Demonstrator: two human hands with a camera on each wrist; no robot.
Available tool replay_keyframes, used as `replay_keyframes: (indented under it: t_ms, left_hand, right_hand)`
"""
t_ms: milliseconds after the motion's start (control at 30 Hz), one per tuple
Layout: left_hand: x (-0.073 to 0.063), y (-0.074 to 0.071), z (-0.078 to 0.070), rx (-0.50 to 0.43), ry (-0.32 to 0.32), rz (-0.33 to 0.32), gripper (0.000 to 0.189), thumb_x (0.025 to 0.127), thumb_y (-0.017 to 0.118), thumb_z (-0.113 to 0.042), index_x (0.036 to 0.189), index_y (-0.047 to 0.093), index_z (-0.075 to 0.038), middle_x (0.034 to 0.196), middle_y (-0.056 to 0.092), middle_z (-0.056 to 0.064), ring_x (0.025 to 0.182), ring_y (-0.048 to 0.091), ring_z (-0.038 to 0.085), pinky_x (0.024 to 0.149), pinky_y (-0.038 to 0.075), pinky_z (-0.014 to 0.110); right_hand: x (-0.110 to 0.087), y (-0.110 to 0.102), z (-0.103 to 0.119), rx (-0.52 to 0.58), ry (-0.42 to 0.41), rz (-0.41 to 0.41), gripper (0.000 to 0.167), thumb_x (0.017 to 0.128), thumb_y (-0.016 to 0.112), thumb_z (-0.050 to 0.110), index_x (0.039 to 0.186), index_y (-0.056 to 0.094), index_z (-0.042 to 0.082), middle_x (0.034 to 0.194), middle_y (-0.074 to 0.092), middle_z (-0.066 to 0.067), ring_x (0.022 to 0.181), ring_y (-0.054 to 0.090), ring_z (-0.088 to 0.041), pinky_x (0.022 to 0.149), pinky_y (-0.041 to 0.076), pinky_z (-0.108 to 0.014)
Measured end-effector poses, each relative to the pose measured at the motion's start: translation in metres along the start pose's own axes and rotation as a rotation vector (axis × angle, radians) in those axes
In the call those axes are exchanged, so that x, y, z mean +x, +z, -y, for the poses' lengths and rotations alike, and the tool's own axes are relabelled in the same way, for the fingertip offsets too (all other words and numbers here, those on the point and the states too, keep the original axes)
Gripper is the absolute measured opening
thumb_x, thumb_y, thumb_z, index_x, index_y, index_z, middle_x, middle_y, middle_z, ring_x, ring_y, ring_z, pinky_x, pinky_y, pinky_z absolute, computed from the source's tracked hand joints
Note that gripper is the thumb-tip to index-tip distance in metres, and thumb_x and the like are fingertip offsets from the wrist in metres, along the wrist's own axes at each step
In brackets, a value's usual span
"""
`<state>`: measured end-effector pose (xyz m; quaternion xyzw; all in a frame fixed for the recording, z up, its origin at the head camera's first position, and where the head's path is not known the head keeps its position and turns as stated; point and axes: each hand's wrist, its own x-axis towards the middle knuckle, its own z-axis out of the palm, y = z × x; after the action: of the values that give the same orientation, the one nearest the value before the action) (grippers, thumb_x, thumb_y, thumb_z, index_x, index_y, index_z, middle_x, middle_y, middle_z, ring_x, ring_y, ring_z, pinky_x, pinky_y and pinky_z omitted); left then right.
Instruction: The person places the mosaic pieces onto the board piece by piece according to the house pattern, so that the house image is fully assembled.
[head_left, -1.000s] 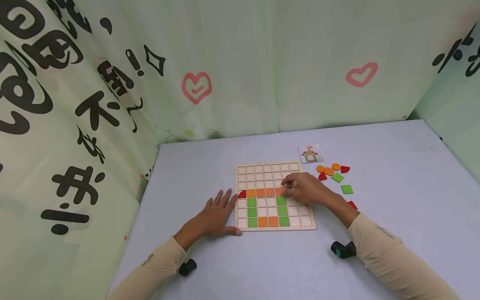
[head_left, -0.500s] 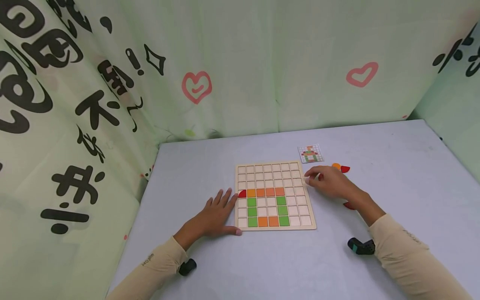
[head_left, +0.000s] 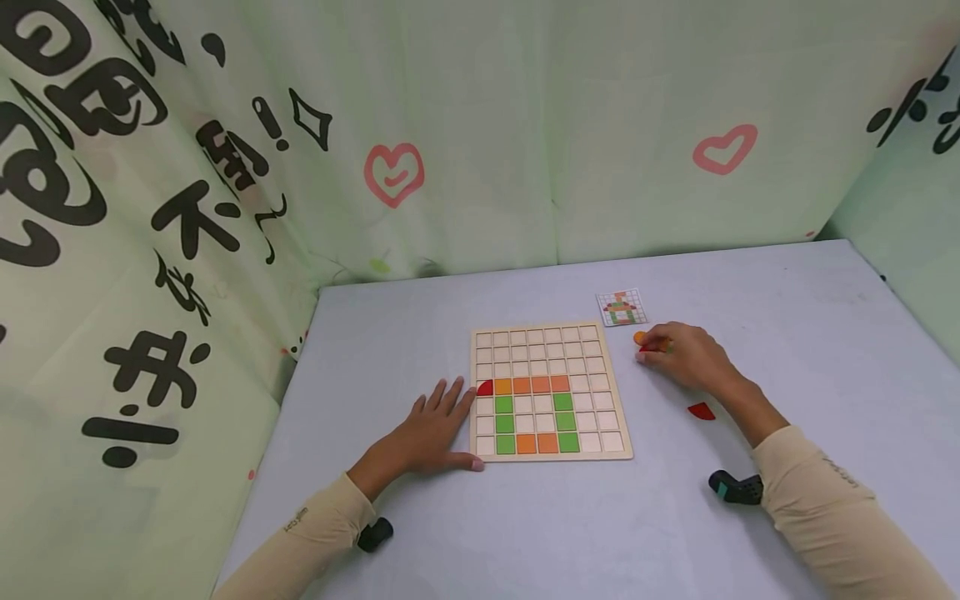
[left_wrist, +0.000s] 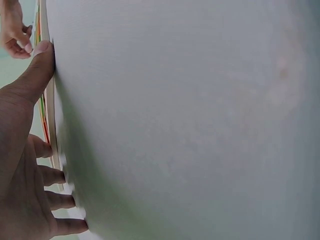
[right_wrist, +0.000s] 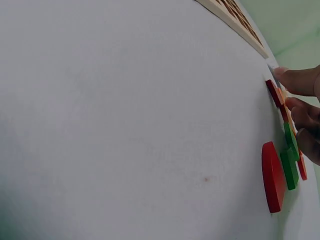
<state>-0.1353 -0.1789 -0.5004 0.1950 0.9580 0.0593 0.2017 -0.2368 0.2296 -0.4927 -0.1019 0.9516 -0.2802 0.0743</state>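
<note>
A wooden grid board (head_left: 525, 350) lies on the table, with green, orange and red pieces filling some cells. My left hand (head_left: 435, 435) rests spread along its left side, thumb at the near left corner; in the left wrist view the thumb (left_wrist: 37, 75) touches the board's edge. To the board's right, my right hand (head_left: 686, 357) is over loose pieces, thumb and forefinger apart, with nothing seen between them. An orange round piece (head_left: 639, 337) shows beside its fingertips. Green pieces (right_wrist: 289, 167) and a dark red piece (right_wrist: 273, 93) lie near its fingers in the right wrist view.
A small pattern card (head_left: 622, 307) lies beyond the board's far right corner. A red rounded piece (head_left: 702, 411) sits apart, close to my right wrist. Curtains with black writing and red hearts (head_left: 393, 176) hang behind and at the sides of the table.
My right hand has left the orange row on the board and moved right, over the loose pieces, covering several of them. My left hand has stayed in place.
</note>
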Motion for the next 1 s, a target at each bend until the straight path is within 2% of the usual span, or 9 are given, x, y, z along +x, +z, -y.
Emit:
replay_keyframes:
  t_ms: [67, 300, 567, 633, 833, 1000]
  left_hand:
    - [-0.0001, -0.0004, -0.0001, 0.005, 0.000, 0.000, 0.116, 0.078, 0.063, -0.078, 0.163, 0.012, -0.018, 0.170, 0.007, 0.010, 0.156, 0.007, 0.039, 0.119, 0.021, 0.064]
    - [0.0001, -0.0022, -0.0012, 0.010, -0.006, 0.002, 0.116, 0.078, 0.063, -0.077, 0.163, 0.012, -0.018, 0.170, 0.008, 0.010, 0.156, 0.007, 0.039, 0.118, 0.021, 0.064]
    - [-0.0012, -0.0039, -0.0033, 0.011, -0.007, 0.006, 0.115, 0.079, 0.064, -0.076, 0.163, 0.012, -0.017, 0.170, 0.008, 0.011, 0.156, 0.007, 0.040, 0.118, 0.021, 0.064]
    - [-0.0010, -0.0036, -0.0033, 0.007, -0.004, 0.003, 0.115, 0.079, 0.065, -0.075, 0.163, 0.014, -0.016, 0.170, 0.009, 0.012, 0.155, 0.008, 0.041, 0.118, 0.022, 0.064]
    - [-0.0010, -0.0025, -0.0029, 0.005, -0.003, 0.000, 0.115, 0.079, 0.065, -0.075, 0.163, 0.014, -0.015, 0.170, 0.009, 0.012, 0.156, 0.008, 0.040, 0.118, 0.021, 0.064]
    - [-0.0009, -0.0020, -0.0026, 0.010, -0.005, 0.003, 0.116, 0.079, 0.065, -0.076, 0.163, 0.012, -0.016, 0.170, 0.008, 0.011, 0.156, 0.007, 0.039, 0.119, 0.021, 0.064]
  right_hand:
    - [-0.0003, 0.0009, -0.0012, -0.010, -0.001, -0.017, 0.032, 0.090, 0.076, 0.020, 0.115, 0.070, 0.001, 0.105, 0.072, -0.018, 0.104, 0.058, -0.037, 0.083, 0.047, -0.049]
    - [0.0006, 0.0036, -0.0026, -0.037, 0.022, -0.035, 0.033, 0.090, 0.077, 0.021, 0.117, 0.069, 0.003, 0.102, 0.068, -0.018, 0.094, 0.059, -0.032, 0.073, 0.047, -0.041]
    - [0.0003, 0.0042, -0.0033, -0.048, 0.036, -0.007, 0.039, 0.091, 0.075, 0.022, 0.123, 0.068, 0.000, 0.111, 0.063, -0.022, 0.100, 0.057, -0.036, 0.077, 0.048, -0.046]
    - [-0.0005, 0.0043, -0.0036, -0.042, 0.030, -0.007, 0.037, 0.091, 0.075, 0.021, 0.120, 0.069, 0.000, 0.112, 0.063, -0.023, 0.101, 0.057, -0.037, 0.078, 0.048, -0.047]
    - [-0.0020, 0.0053, -0.0043, -0.049, -0.014, -0.011, 0.019, 0.091, 0.075, 0.019, 0.101, 0.068, 0.004, 0.105, 0.067, -0.018, 0.095, 0.058, -0.032, 0.077, 0.047, -0.046]
    - [-0.0032, 0.0064, -0.0032, -0.071, -0.025, -0.007, 0.025, 0.091, 0.075, 0.021, 0.106, 0.068, 0.003, 0.103, 0.072, -0.017, 0.096, 0.062, -0.034, 0.077, 0.048, -0.047]
